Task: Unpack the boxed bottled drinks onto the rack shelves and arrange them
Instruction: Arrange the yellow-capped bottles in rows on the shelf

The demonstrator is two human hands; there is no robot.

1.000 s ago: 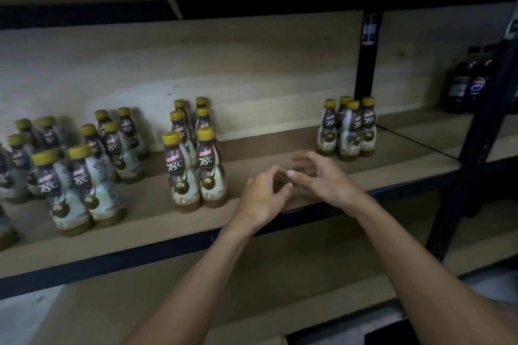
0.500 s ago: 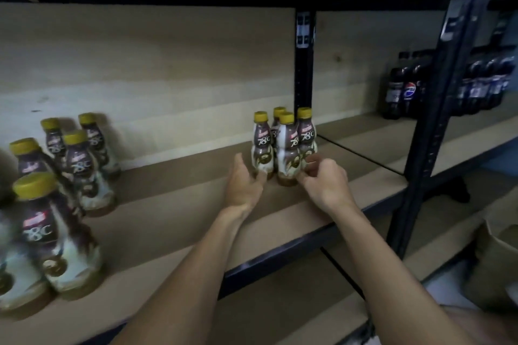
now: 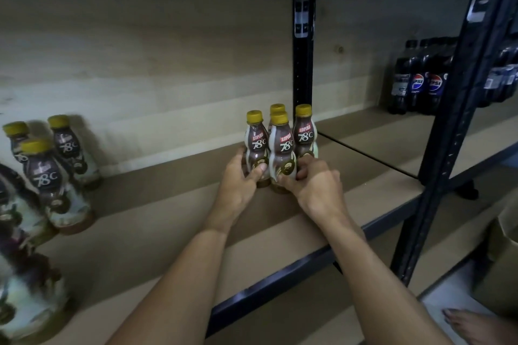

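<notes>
Head view: left hand (image 3: 238, 186) and right hand (image 3: 318, 190) are cupping the bottles (image 3: 281, 145) low down, fingers curled (stiff, slick, likely tippy).

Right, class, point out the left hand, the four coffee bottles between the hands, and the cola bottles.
left hand (image 3: 238, 187): head view, back of the hand.
coffee bottles (image 3: 285, 144): head view, label of the front bottle.
cola bottles (image 3: 417, 82): head view, label of one bottle.

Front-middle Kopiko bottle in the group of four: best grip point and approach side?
Probably the neck under its yellow cap, coming from above and the front. The front-middle bottle stands upright, with the left bottle and right bottle tight beside it and a rear bottle behind, so its body is boxed in; only the neck stands clear.
</notes>
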